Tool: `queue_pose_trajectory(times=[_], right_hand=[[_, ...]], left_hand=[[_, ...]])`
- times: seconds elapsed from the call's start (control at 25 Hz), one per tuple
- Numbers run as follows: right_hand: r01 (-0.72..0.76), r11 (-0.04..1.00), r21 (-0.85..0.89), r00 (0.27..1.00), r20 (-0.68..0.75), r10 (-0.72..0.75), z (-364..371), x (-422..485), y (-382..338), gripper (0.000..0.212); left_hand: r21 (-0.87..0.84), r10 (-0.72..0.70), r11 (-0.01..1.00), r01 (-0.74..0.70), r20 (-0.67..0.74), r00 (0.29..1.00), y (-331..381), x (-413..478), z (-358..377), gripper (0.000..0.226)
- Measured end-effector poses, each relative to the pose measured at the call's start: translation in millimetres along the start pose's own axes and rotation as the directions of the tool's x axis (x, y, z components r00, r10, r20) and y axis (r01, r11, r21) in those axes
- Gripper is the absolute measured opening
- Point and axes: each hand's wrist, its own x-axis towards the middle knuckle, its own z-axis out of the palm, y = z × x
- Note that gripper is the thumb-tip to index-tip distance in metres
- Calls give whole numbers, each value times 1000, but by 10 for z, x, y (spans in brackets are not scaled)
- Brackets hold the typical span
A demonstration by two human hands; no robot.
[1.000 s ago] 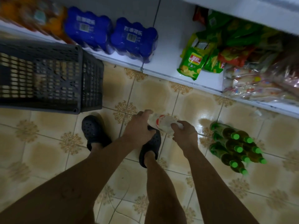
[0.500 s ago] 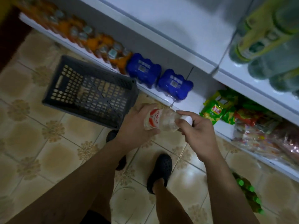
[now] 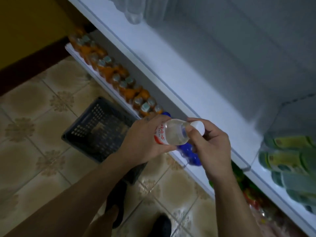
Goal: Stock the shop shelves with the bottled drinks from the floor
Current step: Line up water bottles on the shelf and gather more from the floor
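Now the left hand (image 3: 145, 139) grips the labelled base of the clear bottle (image 3: 172, 134), held sideways just before the front lip of the white shelf (image 3: 213, 65), its long axis running left to right. The right hand (image 3: 212, 147), nearer the shelf, pinches the white cap end; standing the bottle upright on the shelf likely falls to it.

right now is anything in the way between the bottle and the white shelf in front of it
Nothing visible. The bottle, gripped by the left hand and right hand, is at the front edge of the shelf, and the stretch beyond it is bare. Only green bottles stand off to the right and clear bottles farther along.
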Motion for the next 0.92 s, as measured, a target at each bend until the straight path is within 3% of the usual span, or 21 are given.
queue_pose_trajectory(times=[0.08,0.24,0.4,0.6,0.76,0.92], right_hand=[[39,999,-12,999,5,-38,251,205,-213,10],[71,993,-96,997,37,-68,666,599,-531,46],[123,977,-174,992,44,-117,869,1109,-804,48],[211,966,-150,977,63,-203,1001,1808,-1051,50],[248,949,-195,969,58,-241,1152,2430,-1096,52],[335,899,-283,937,-1,-350,1347,3030,-1173,49]], left_hand=[[-59,-54,997,46,-131,990,-22,177,-230,65],[-190,-118,980,54,-346,931,-26,603,-513,56],[-173,-75,985,-7,-464,883,87,1071,-687,41],[-246,-139,969,21,-476,869,139,1630,-875,51],[-76,-106,994,84,-369,923,84,1957,-1105,89],[-124,-250,968,218,-395,884,-145,2108,-1155,102]])
